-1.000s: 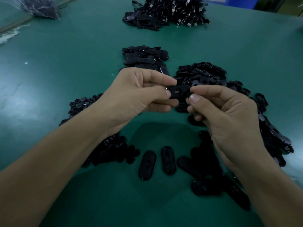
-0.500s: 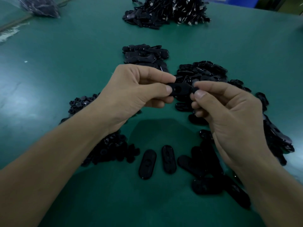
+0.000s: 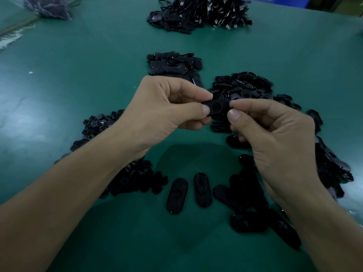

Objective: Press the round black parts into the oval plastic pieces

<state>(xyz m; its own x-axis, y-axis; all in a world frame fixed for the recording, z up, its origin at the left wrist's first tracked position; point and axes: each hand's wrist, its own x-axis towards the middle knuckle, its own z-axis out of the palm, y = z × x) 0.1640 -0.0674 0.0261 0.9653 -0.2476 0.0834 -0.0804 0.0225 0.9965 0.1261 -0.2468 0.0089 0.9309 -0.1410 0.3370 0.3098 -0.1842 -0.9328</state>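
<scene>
A dark green work mat (image 3: 94, 79) covers the whole bench under dim light. Above its middle, the left hand (image 3: 165, 108) pinches one end of an oval plastic piece (image 3: 217, 104) between thumb and forefinger. The right hand (image 3: 275, 138) pinches the other end the same way, so the piece hangs level in the air between them, clear of the mat.

The piece is glossy black, and a ring shows at its centre. That ring looks like a round black part (image 3: 216, 108) sitting in the recess, but it is too dark to tell whether it is pressed fully home.

Beneath the left forearm lies a heap of round parts (image 3: 135, 179). Nearer the body, two loose ovals (image 3: 176, 195) lie side by side, with further ovals (image 3: 245, 191) under the right wrist. Behind the hands are a big pile of ovals (image 3: 243, 85) and a tidier stack (image 3: 172, 63). A far heap of black pieces with pale metal ends (image 3: 200, 14) sits at the bench's back edge.

Judging by how full these heaps are, the job is mid-run. One piece is in hand, and plenty of both kinds remain to be joined.
</scene>
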